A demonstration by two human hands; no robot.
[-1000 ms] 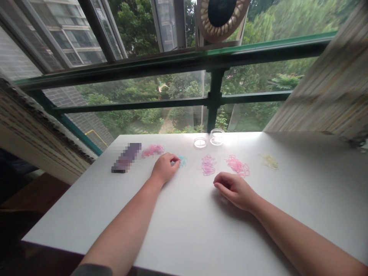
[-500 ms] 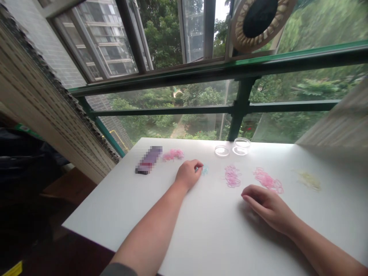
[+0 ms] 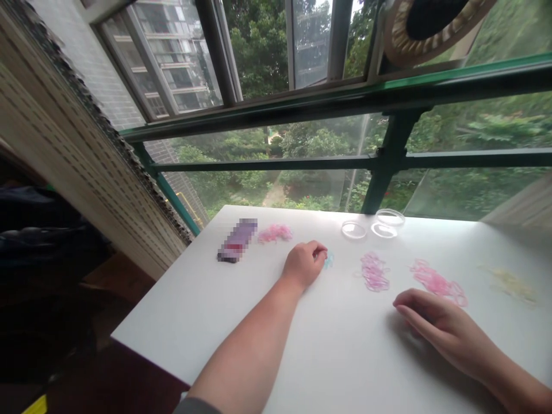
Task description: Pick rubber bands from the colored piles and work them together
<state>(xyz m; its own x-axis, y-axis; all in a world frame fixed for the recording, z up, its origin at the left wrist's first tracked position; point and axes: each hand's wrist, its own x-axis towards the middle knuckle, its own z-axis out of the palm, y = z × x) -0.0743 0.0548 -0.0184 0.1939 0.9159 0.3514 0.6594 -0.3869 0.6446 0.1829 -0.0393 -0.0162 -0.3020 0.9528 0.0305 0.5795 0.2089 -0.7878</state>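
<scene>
My left hand (image 3: 305, 263) rests on the white table with thumb and fingertips pinched together, right beside a small pile of light blue bands (image 3: 329, 260). Whatever is between those fingertips is too small to make out. Near the front of a bright pink pile (image 3: 437, 282), my right hand (image 3: 435, 316) lies curled, thumb against the fingertips, and what it holds, if anything, is hidden. Between the hands sits a purple-pink pile of bands (image 3: 374, 272). A pale yellow pile (image 3: 514, 284) lies at the far right, and another pink pile (image 3: 275, 233) is to the left.
Clear round dishes or lids (image 3: 354, 230) stand at the table's back edge, one (image 3: 390, 217) partly over another. A blurred-out purple object (image 3: 238, 240) lies at the back left. The white table (image 3: 207, 310) meets a green window rail (image 3: 259, 167) behind.
The view has shifted, so the table and everything on it appear farther right. Both hands keep nearly the same poses and places beside the piles.
</scene>
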